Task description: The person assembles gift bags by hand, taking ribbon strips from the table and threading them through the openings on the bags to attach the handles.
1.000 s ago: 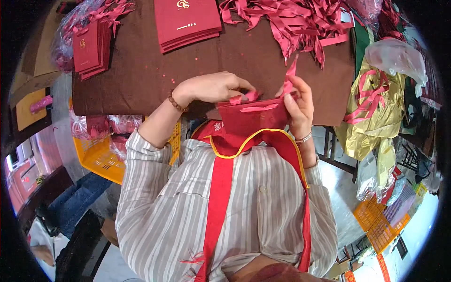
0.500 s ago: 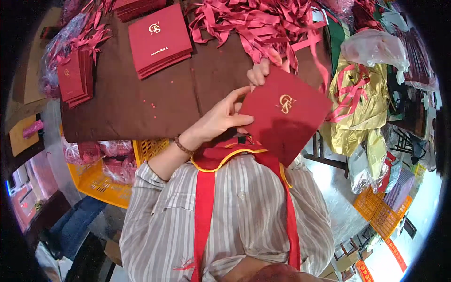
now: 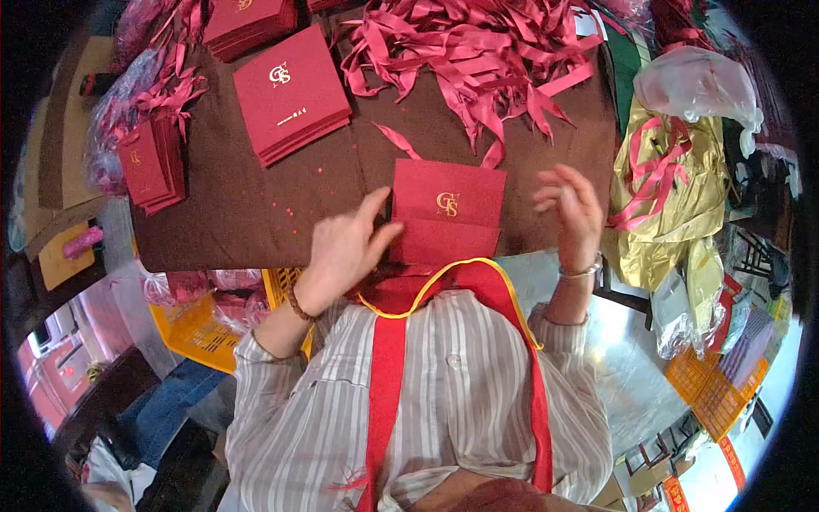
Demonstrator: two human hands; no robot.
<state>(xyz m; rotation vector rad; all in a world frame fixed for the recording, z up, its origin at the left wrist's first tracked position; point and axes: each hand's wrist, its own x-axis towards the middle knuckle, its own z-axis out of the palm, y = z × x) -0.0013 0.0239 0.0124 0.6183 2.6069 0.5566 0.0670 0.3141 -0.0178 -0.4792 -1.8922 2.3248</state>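
A dark red card envelope with a gold emblem lies at the table's near edge, in front of me. A crease or fold line crosses its lower part. Two pink ribbon ends stick out beyond its far edge. At its left side is my left hand, thumb and forefinger apart. The thumb tip overlaps the envelope's edge; I cannot tell whether it presses on it. My right hand is raised to the right, away from the envelope, with loosely bent fingers apart and nothing in them.
Beyond lie a pile of pink ribbons and a stack of red envelopes. Smaller red envelopes stand at the left. Gold wrapping hangs at the right. A yellow crate with bagged items sits under the table's left side.
The envelope has gone from tilted in my hands at the right to lying squarely on the table. Both hands have let go; the right has drawn away to the right.
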